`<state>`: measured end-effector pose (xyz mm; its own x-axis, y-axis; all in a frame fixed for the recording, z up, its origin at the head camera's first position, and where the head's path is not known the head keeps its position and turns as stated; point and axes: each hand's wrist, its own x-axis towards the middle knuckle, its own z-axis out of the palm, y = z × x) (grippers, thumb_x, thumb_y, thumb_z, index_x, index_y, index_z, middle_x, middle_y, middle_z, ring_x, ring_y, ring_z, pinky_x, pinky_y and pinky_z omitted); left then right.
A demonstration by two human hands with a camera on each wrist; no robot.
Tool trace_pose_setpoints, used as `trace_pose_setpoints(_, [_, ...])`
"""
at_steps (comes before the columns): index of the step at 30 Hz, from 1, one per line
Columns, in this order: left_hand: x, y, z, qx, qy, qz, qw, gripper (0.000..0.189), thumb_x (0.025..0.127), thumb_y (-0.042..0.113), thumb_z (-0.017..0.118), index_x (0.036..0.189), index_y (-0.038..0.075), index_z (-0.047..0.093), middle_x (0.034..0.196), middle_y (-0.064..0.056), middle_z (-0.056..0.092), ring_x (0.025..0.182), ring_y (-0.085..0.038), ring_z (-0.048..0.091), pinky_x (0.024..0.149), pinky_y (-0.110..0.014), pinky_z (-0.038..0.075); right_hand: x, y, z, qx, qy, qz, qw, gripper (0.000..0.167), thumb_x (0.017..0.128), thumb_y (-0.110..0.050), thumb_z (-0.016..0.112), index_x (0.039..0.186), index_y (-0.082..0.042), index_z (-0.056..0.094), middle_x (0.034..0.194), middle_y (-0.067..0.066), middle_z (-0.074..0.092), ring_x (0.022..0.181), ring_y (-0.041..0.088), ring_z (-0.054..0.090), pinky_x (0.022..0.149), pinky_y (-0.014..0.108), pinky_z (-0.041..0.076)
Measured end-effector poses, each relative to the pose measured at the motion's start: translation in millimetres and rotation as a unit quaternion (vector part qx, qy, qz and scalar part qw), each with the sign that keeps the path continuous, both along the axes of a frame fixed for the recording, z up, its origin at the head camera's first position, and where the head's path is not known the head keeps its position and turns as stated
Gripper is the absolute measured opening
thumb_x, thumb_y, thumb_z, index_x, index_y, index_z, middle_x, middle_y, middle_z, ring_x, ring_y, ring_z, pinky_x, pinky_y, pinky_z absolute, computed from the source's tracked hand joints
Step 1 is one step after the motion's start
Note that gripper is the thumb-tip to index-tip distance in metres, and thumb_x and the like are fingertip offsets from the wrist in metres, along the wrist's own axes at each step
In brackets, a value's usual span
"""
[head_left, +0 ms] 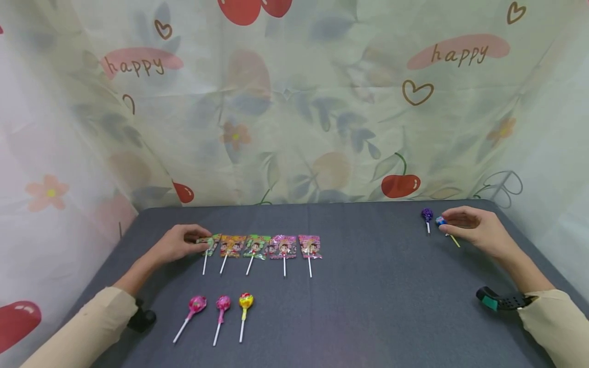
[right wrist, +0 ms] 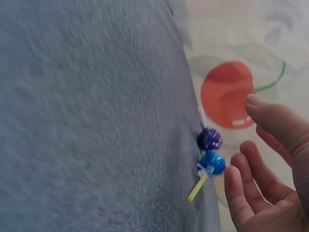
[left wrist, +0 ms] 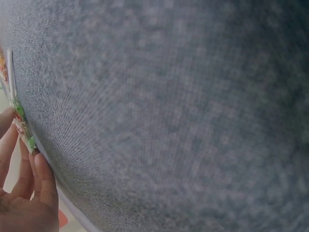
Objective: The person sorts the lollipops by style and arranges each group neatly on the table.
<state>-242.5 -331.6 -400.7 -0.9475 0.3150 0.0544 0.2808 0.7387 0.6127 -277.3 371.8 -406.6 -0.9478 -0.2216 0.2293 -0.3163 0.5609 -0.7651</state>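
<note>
At the left end of a row of flat-wrapped lollipops, my left hand [head_left: 177, 242] pinches the wrapper of a green lollipop [head_left: 212, 244], its stick toward me. The left wrist view shows that green lollipop [left wrist: 20, 116] between thumb and fingers. At the far right my right hand [head_left: 478, 230] is beside a blue lollipop [head_left: 440, 221] with a yellow stick. In the right wrist view the thumb and fingers of the right hand [right wrist: 270, 174] are spread apart, a fingertip close to the blue lollipop [right wrist: 213, 163]. A purple lollipop [head_left: 427, 214] lies just left of it.
Orange [head_left: 232, 246], green [head_left: 256, 246] and two pink flat lollipops [head_left: 282, 247] continue the row. Nearer me lie two pink round lollipops [head_left: 197, 304] and a yellow one [head_left: 246, 300]. A patterned curtain [head_left: 294, 128] stands behind the grey table [head_left: 368, 306].
</note>
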Motion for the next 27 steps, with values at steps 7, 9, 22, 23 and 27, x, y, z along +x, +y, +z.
trace_pose_setpoints(7, [-1.0,-0.2,-0.8,0.004,-0.011,0.009,0.9999,0.029,0.094,0.014,0.075,0.118,-0.001,0.071,0.116,-0.017,0.067,0.104,-0.034,0.064,0.086,-0.049,0.052,-16.3,9,-5.7,0.026,0.003,0.003,0.9997,0.05,0.092,-0.019,0.079,0.131,0.005,0.06,0.125,0.023,0.063,0.103,0.001,0.061,0.077,0.016,0.049])
trace_pose_setpoints(9, [-1.9,-0.3,-1.9,0.004,-0.018,0.018,0.9997,0.029,0.094,0.015,0.076,0.119,0.001,0.072,0.116,-0.016,0.067,0.104,-0.033,0.064,0.085,-0.048,0.051,-20.2,10,-7.4,0.028,-0.01,0.01,0.9995,0.053,0.092,-0.018,0.079,0.134,0.006,0.057,0.128,0.026,0.06,0.104,0.0,0.059,0.077,0.016,0.049])
trace_pose_setpoints(22, [-2.2,0.5,-0.5,0.005,-0.023,0.018,0.9996,0.03,0.093,0.015,0.076,0.119,0.0,0.072,0.116,-0.016,0.067,0.103,-0.032,0.064,0.084,-0.046,0.052,-33.0,11,-14.1,0.072,-0.005,0.004,0.9974,0.039,0.093,-0.012,0.077,0.123,0.009,0.065,0.112,0.026,0.068,0.088,0.001,0.063,0.067,0.026,0.053])
trace_pose_setpoints(23, [-2.3,0.4,-0.3,0.005,-0.022,0.018,0.9996,0.03,0.093,0.015,0.076,0.119,0.0,0.072,0.116,-0.016,0.067,0.103,-0.032,0.064,0.084,-0.046,0.052,-33.0,11,-14.1,0.074,-0.003,0.001,0.9973,0.037,0.093,-0.012,0.077,0.122,0.009,0.066,0.111,0.025,0.068,0.087,0.002,0.063,0.066,0.026,0.053])
trace_pose_setpoints(27, [-2.3,0.0,0.3,0.005,-0.022,0.016,0.9996,0.03,0.093,0.015,0.076,0.119,0.0,0.072,0.115,-0.016,0.067,0.102,-0.032,0.063,0.084,-0.045,0.052,-31.8,11,-13.2,0.072,-0.006,-0.01,0.9974,0.037,0.093,-0.016,0.078,0.12,0.007,0.068,0.111,0.023,0.069,0.087,-0.001,0.062,0.065,0.029,0.053])
